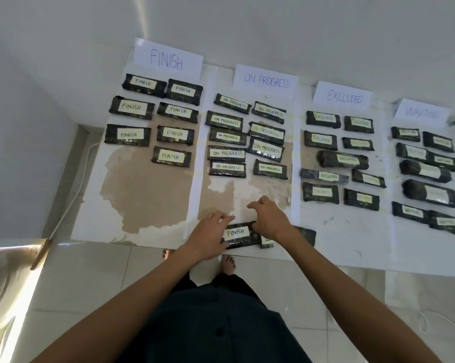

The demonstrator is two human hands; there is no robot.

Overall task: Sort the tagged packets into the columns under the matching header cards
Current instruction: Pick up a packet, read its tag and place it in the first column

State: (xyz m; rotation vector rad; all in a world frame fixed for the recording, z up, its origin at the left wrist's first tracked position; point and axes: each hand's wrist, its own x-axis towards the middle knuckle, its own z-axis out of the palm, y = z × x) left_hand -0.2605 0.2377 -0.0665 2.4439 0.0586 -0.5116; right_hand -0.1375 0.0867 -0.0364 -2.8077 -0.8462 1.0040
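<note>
Packets are almost all in place on the table [142, 200]: seven lie in rows beneath the FINISH card [167, 58]. To the right of that card, the columns under the ON PROGRESS card [265, 81], the EXCLUDED card [343, 96] and the WAITING card [421, 113] are filled too, though the tags farthest right are too blurred to check. Two packets look unsorted. The loose FINISH packet [238, 233] lies at the table's near edge, well below and to the right of the FINISH card, at the foot of the neighbouring column. The left hand [209, 238] lies over its left end with fairly straight fingers; whether it grips is hidden. The right hand [269, 218] pinches its right end, fingers curled. The last packet [303, 235] sits just beside it, farther right of the FINISH card, half under the forearm, its tag unreadable. What remains, I judge, is moving this packet into the bare space below the FINISH card, then placing the last one.
</note>
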